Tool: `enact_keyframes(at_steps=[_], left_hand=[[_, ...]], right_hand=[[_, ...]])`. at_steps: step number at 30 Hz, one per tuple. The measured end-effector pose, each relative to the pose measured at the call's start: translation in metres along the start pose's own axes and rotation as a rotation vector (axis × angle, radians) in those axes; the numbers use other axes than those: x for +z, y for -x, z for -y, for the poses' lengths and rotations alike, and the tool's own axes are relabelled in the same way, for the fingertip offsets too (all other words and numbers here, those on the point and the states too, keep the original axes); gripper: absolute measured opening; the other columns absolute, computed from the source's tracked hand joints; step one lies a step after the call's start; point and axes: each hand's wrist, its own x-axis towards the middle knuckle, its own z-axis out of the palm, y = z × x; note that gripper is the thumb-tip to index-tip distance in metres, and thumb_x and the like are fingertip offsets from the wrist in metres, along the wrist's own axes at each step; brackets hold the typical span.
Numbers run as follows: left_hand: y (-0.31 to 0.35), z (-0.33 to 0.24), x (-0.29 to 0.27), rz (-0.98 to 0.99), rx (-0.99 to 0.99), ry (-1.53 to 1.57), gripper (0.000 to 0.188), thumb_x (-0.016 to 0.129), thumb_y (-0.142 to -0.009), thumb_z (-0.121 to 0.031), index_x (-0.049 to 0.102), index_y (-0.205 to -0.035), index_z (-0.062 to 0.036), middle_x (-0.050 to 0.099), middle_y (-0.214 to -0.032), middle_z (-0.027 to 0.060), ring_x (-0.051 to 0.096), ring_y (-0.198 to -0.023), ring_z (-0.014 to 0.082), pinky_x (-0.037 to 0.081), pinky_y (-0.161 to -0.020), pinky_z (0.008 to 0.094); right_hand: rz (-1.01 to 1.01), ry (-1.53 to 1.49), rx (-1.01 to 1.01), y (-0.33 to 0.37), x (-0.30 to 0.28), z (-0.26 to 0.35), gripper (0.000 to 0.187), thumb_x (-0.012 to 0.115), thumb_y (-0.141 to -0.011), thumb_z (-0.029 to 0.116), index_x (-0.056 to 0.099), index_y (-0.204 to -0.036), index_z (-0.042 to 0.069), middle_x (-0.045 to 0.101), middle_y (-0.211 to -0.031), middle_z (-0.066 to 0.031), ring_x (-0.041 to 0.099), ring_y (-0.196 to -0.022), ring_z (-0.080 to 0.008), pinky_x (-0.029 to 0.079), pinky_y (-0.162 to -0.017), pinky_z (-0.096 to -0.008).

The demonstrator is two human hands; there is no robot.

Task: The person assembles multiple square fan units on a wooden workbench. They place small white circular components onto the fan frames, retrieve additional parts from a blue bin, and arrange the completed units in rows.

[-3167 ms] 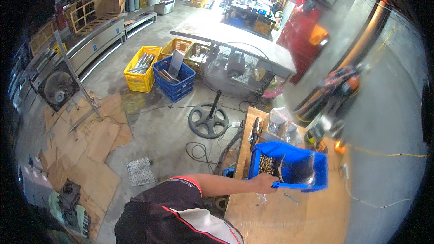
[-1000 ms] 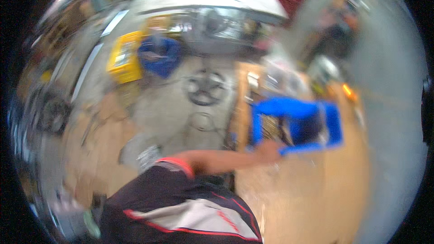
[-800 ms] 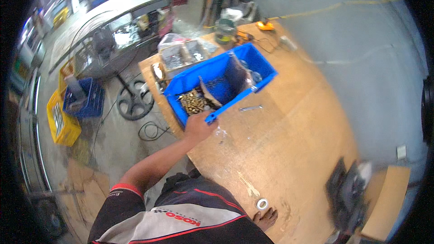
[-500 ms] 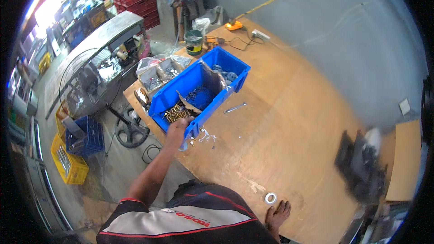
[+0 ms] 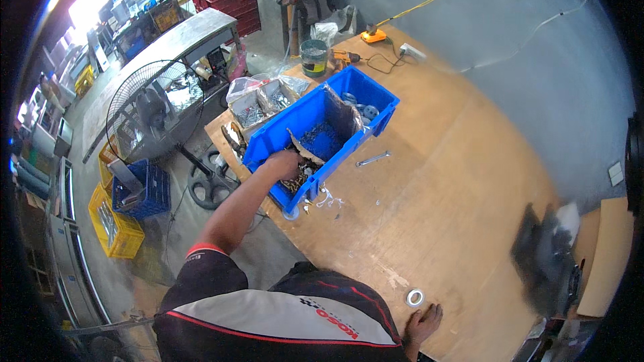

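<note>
My left hand reaches down into the near compartment of a long blue plastic bin. Small brass-coloured fasteners lie around it; its fingertips are hidden, so any grip is unclear. Cardboard dividers split the bin. Small dark pieces fill the middle compartment and grey round parts the far one. My right hand rests on the wooden table with its fingers apart, holding nothing. Just beside it lies a silver-white ring-shaped roll.
A wrench lies right of the bin; white string lies at its near corner. Boxes of small hardware, a green tub and a drill stand behind. A pedestal fan is left. Dark blurred items sit at right.
My left hand has gone from the bin's near edge into its near compartment, among the brass fasteners. My right hand stays on the table by the roll. The whole view has shifted slightly.
</note>
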Motion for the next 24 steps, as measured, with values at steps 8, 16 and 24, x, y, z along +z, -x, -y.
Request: enact_keyframes(at_steps=[8,16,24], left_hand=[[0.012,-0.012,0.003,-0.043,0.152,-0.108,0.021,0.060,-0.081,-0.006,0.070,-0.099,-0.0065,0.070,-0.096,0.0189,0.068,-0.097,0.0370,0.057,-0.079,0.0477],[0.035,-0.015,-0.035,-0.208,0.104,0.094,0.021,0.066,-0.078,-0.021,0.070,-0.096,-0.0101,0.070,-0.092,0.0161,0.068,-0.090,0.0358,0.055,-0.075,0.0473],[-0.097,-0.045,-0.028,-0.303,0.020,0.197,0.029,0.067,-0.081,-0.028,0.074,-0.104,-0.0135,0.071,-0.101,0.0187,0.069,-0.096,0.0346,0.054,-0.083,0.0464]], right_hand=[[-0.004,-0.047,0.051,-0.002,0.003,0.001,0.047,0.057,-0.088,0.023,0.056,-0.125,-0.007,0.049,-0.140,-0.0271,0.041,-0.133,-0.0451,0.031,-0.112,-0.0551],[-0.032,-0.106,0.121,-0.006,0.003,0.012,0.047,0.058,-0.084,0.021,0.057,-0.120,-0.009,0.051,-0.134,-0.0309,0.044,-0.129,-0.0464,0.032,-0.111,-0.0549],[-0.074,-0.130,0.125,-0.011,0.001,0.012,0.047,0.059,-0.078,0.017,0.058,-0.115,-0.011,0.055,-0.125,-0.0318,0.049,-0.122,-0.0466,0.038,-0.107,-0.0530]])
